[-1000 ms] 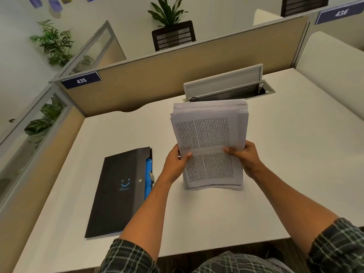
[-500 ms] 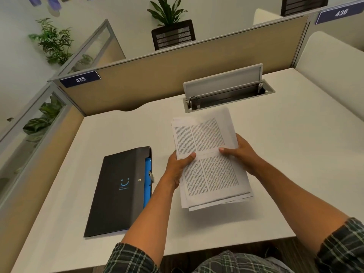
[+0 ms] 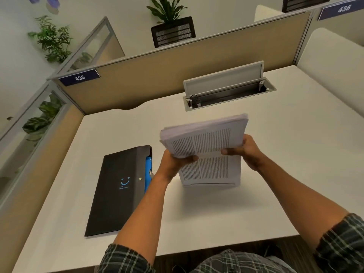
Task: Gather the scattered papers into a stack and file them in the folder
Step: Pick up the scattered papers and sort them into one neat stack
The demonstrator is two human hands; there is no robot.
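Bottom edge cuts off two plaid sleeves, so only forearms and hands show. Left hand [image 3: 173, 164] and right hand [image 3: 246, 150] both hold one stack [image 3: 204, 152] of printed paper, thumbs pinching the front sheet from either side; the other fingers are curled behind the stack and mostly hidden. The stack stands nearly on end, its lower edge touching or just above the white worktop [image 3: 295, 174] (can't tell which), top leaning away, and the sheet count is impossible to make out. The print is too small to read. Just left of the left wrist lies one black folder [image 3: 118, 190], flat and closed, with a blue smile mark, a small snap, and a blue strip showing at its right edge; the left forearm hides its near right corner. Farther back is one cable tray [image 3: 226, 91] with its lid up, then the tan divider [image 3: 177, 75] with two number tags, 435 [image 3: 79, 77] and a blurred 436 [image 3: 343, 8]. Past that, plants, partly cut off.
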